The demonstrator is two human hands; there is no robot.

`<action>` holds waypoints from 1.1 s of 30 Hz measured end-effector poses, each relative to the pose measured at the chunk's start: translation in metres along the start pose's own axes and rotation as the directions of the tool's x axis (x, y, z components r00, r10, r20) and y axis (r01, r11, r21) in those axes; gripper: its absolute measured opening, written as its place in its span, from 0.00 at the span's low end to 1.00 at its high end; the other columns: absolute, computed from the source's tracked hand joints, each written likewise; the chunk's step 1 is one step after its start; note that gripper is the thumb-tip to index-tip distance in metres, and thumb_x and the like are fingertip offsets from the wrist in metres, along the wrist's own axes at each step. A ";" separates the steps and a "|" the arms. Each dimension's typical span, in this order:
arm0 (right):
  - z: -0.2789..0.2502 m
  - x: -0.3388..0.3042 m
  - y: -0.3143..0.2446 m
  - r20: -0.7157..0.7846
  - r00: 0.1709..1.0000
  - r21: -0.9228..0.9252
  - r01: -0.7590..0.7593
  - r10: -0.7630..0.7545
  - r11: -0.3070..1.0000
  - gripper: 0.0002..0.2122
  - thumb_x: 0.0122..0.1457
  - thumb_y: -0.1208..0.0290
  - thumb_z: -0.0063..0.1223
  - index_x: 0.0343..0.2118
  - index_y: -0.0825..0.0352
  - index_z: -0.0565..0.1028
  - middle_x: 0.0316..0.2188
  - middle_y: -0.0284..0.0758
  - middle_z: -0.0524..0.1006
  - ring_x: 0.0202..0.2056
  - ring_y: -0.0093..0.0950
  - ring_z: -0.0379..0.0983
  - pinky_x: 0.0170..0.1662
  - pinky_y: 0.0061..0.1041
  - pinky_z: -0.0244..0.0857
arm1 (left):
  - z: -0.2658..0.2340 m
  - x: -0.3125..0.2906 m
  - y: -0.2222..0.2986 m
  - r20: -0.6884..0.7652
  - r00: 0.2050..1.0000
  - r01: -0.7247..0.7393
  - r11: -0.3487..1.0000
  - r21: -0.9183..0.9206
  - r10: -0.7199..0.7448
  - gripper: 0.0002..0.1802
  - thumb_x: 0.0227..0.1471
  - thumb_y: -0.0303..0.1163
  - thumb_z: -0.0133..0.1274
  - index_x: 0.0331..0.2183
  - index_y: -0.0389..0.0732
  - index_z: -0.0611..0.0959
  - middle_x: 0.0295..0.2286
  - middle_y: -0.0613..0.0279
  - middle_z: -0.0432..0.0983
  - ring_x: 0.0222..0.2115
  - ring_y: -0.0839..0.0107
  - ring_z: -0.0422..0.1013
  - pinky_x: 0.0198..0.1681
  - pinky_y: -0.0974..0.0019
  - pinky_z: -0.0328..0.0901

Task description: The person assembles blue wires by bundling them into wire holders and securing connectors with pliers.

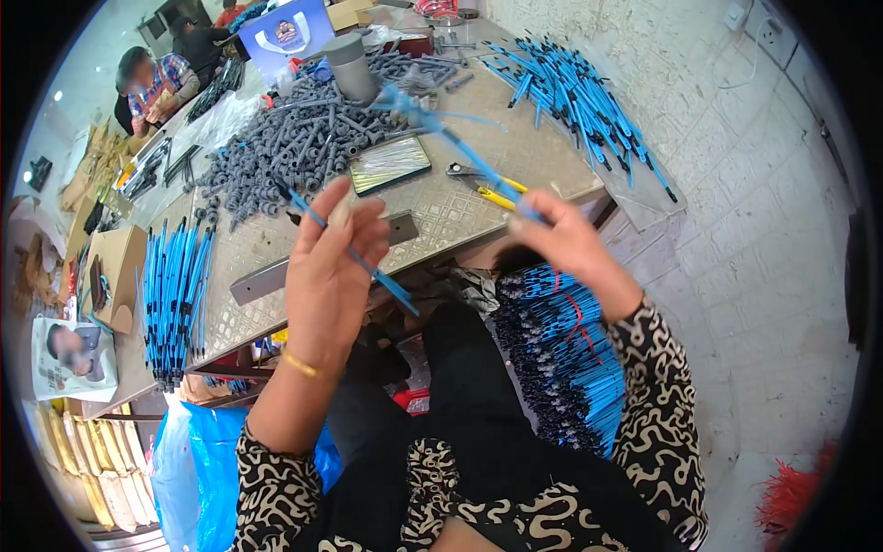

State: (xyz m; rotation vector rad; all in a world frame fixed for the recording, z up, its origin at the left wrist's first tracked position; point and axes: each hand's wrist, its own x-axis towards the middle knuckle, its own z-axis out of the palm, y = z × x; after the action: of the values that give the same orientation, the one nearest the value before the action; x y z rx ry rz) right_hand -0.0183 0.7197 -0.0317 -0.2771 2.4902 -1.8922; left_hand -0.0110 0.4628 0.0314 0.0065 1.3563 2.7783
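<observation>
My left hand (pixel 322 244) is raised above the table's near edge, its fingers curled around a thin blue rod (pixel 395 290). That rod runs slantwise through the hand, and its lower end sticks out toward my lap. Farther right, my right hand (pixel 575 239) pinches the near end of another blue rod (pixel 471 154). This second rod points up and to the left, over the table, and its far end is smeared by motion. Beneath it lie yellow-handled pliers (pixel 501 191). A shallow tray of thin pins (pixel 391 166) sits between the two hands.
A heap of grey plastic parts (pixel 294 138) covers the table's middle, with a grey cylinder (pixel 349 66) standing in it. Blue rods lie in piles at the right (pixel 579 101) and left (pixel 175 294). Bundled blue rods (pixel 570 359) sit below the edge. Other people are at the far left.
</observation>
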 end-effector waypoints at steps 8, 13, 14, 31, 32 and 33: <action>0.038 -0.036 -0.022 0.225 0.859 -0.505 0.506 -0.459 0.700 0.07 0.54 0.67 0.50 0.29 0.65 0.71 0.25 0.35 0.67 0.24 0.30 0.67 0.26 0.26 0.61 | -0.012 0.019 -0.023 0.095 0.955 -0.296 0.924 0.243 0.281 0.15 0.57 0.39 0.42 0.38 0.37 0.71 0.35 0.50 0.74 0.34 0.66 0.71 0.35 0.67 0.67; 0.007 -0.021 -0.020 -0.021 0.930 -0.293 0.346 -0.367 0.892 0.08 0.53 0.68 0.51 0.31 0.67 0.71 0.27 0.35 0.70 0.27 0.27 0.69 0.28 0.25 0.62 | -0.016 0.010 -0.004 0.245 0.969 -0.017 0.986 0.167 -0.024 0.18 0.58 0.42 0.37 0.33 0.36 0.72 0.36 0.43 0.72 0.36 0.57 0.71 0.34 0.64 0.68; 0.000 -0.019 -0.018 -0.047 0.973 -0.223 0.212 -0.227 0.952 0.08 0.53 0.68 0.51 0.31 0.67 0.70 0.28 0.35 0.71 0.28 0.27 0.69 0.29 0.25 0.63 | -0.018 0.009 0.001 0.276 0.961 -0.034 0.986 0.162 -0.012 0.18 0.58 0.42 0.37 0.33 0.36 0.72 0.36 0.43 0.72 0.36 0.57 0.71 0.34 0.64 0.68; -0.237 0.126 0.109 -0.584 0.809 -0.717 -0.476 -0.065 0.510 0.13 0.54 0.61 0.44 0.33 0.67 0.72 0.32 0.45 0.74 0.36 0.44 0.70 0.38 0.39 0.63 | -0.027 -0.018 0.015 0.356 0.923 0.170 0.985 -0.028 -0.149 0.14 0.53 0.32 0.46 0.42 0.38 0.68 0.25 0.51 0.69 0.18 0.73 0.57 0.23 0.69 0.58; -0.229 0.128 0.108 -0.585 0.797 -0.718 -0.424 -0.149 0.552 0.13 0.54 0.61 0.44 0.34 0.67 0.72 0.31 0.46 0.74 0.35 0.45 0.70 0.37 0.38 0.63 | -0.031 -0.018 0.018 0.382 0.908 0.199 0.980 -0.026 -0.174 0.15 0.53 0.31 0.45 0.43 0.38 0.68 0.24 0.52 0.69 0.18 0.74 0.57 0.21 0.70 0.57; -0.218 0.130 0.105 -0.587 0.776 -0.719 -0.369 -0.231 0.588 0.13 0.55 0.61 0.44 0.34 0.67 0.72 0.29 0.47 0.74 0.33 0.45 0.70 0.37 0.38 0.63 | -0.035 -0.018 0.021 0.398 0.895 0.253 0.965 -0.074 -0.204 0.15 0.54 0.31 0.44 0.44 0.39 0.68 0.23 0.53 0.68 0.17 0.74 0.57 0.19 0.72 0.56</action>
State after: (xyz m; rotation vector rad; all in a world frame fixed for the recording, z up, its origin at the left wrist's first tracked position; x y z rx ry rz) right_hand -0.1846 0.9364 -0.0584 0.6162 3.5937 -0.6532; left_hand 0.0049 0.4217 0.0269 0.3492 1.0133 2.4838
